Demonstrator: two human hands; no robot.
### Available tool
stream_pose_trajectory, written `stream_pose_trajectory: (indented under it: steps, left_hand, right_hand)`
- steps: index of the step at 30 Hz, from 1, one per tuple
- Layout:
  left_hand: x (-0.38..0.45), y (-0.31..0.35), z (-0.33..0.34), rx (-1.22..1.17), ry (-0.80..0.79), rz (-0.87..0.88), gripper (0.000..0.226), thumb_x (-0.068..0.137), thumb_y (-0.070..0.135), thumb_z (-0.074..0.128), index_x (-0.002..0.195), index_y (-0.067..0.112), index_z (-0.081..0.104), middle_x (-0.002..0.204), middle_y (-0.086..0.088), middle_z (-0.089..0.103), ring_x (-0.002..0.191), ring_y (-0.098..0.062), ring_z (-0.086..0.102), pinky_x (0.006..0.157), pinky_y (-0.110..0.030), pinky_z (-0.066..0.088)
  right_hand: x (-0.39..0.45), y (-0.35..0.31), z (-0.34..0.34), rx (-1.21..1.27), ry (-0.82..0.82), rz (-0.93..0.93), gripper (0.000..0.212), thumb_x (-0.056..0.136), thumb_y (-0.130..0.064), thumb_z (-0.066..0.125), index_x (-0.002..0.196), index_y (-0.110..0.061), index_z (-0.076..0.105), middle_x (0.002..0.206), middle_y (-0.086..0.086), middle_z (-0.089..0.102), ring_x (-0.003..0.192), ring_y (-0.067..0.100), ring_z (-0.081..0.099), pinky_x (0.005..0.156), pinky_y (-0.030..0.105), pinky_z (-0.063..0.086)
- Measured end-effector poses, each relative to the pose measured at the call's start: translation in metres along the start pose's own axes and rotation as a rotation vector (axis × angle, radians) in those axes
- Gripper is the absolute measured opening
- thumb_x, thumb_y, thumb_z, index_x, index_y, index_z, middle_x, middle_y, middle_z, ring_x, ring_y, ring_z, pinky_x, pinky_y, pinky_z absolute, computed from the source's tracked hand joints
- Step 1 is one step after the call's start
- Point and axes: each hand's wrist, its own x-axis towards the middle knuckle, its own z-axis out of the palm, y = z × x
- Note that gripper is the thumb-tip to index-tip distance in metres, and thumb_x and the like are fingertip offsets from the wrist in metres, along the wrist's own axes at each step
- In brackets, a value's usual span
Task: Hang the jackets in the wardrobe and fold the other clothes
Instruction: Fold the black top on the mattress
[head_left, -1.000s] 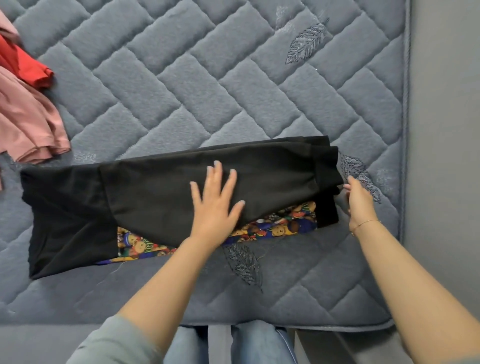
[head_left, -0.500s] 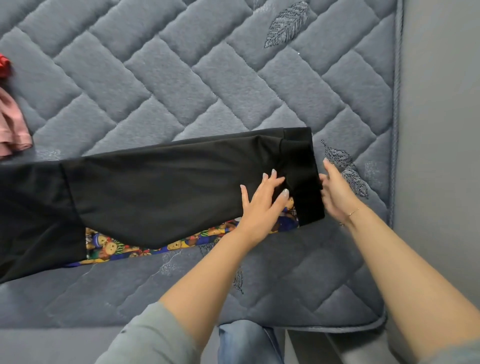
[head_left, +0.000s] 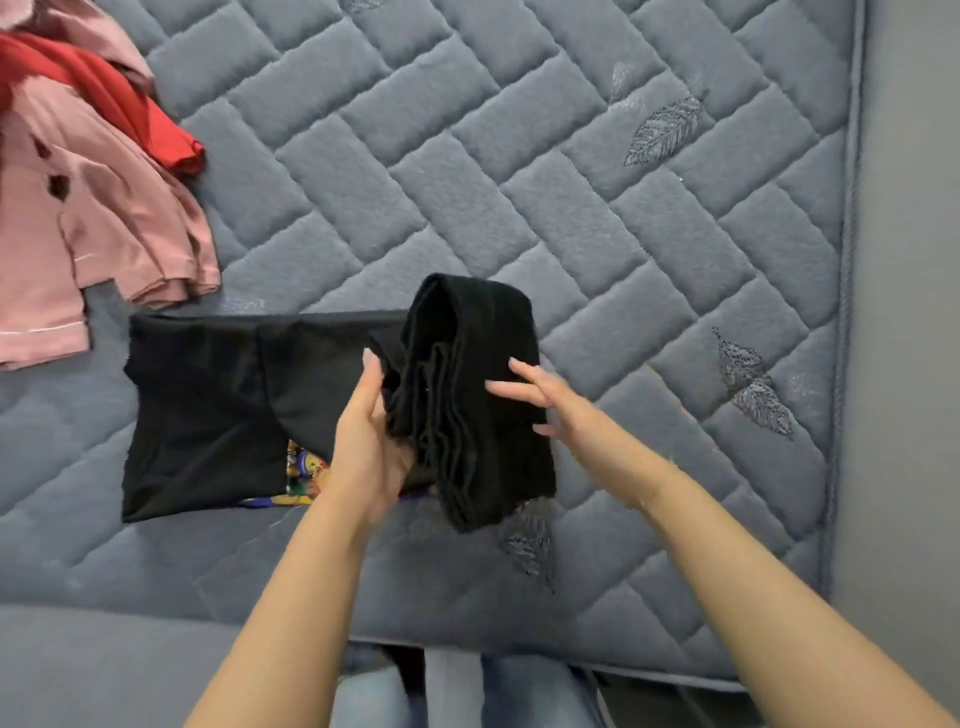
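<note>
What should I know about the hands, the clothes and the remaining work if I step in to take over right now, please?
Left hand: grips the raised end of the black garment.
Right hand: fingers straight, pressing that raised fold.
Garment lies on the grey mattress, right end lifted over toward the left, colourful print showing underneath.
Done: lengthwise fold.
Left: lay this fold down and finish; the pink clothes and red garment at far left look untouched.

Black garment, blue-grey quilted mattress

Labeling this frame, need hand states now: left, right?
Left hand: grips the raised fold of the black garment.
Right hand: open, fingers straight against the fold's outer side.
</note>
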Motion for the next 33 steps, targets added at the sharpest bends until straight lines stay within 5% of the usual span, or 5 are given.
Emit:
stream_pose_trajectory:
  steps: [6,11,17,25,33]
  left_hand:
    - [0.013,0.003,-0.085,0.356,0.264,-0.071,0.091,0.069,0.063,0.075,0.146,0.036,0.035,0.138,0.010,0.055,0.124,-0.010,0.054,0.090,-0.031,0.046]
    - [0.045,-0.013,-0.084,0.633,0.421,0.148,0.070,0.081,0.039,0.078,0.138,0.024,0.041,0.107,0.012,0.063,0.108,-0.011,0.062,0.090,-0.027,0.050]
    - [0.014,0.054,-0.114,0.513,0.265,0.297,0.040,0.084,0.021,0.077,0.121,0.017,0.065,0.110,0.004,0.073,0.104,-0.010,0.067,0.090,-0.028,0.055]
    - [-0.014,0.163,-0.264,0.404,0.273,0.171,0.020,0.089,0.019,0.070,0.109,0.022,0.071,0.105,0.000,0.076,0.092,-0.014,0.073,0.068,-0.021,0.057]
    - [0.018,0.118,-0.332,0.502,0.572,0.242,0.039,0.088,0.027,0.073,0.124,0.019,0.061,0.113,0.006,0.066,0.099,-0.005,0.063,0.087,-0.020,0.051]
  right_hand:
    - [0.066,0.017,0.097,-0.460,0.183,0.123,0.042,0.108,-0.019,0.027,0.149,-0.019,0.037,0.165,-0.004,0.010,0.152,0.022,0.001,0.120,0.036,0.013]
    - [0.059,0.013,0.087,-0.354,0.197,0.036,0.043,0.101,-0.006,0.044,0.137,-0.028,0.054,0.153,-0.019,0.034,0.142,-0.002,0.026,0.114,0.011,0.023]
    - [0.053,0.000,0.100,-1.024,0.521,-0.428,0.051,0.087,0.012,0.056,0.132,-0.012,0.060,0.143,0.004,0.052,0.136,0.023,0.044,0.117,0.050,0.029]
    - [0.146,-0.007,0.203,-1.343,0.337,-0.373,0.065,0.095,-0.059,0.038,0.153,-0.029,0.032,0.163,0.001,0.020,0.151,0.030,0.012,0.117,0.063,0.004]
    - [0.211,0.040,0.237,-1.702,0.259,-0.213,0.073,0.095,-0.071,0.014,0.156,-0.037,-0.006,0.165,0.002,-0.008,0.151,0.033,-0.013,0.114,0.067,-0.006]
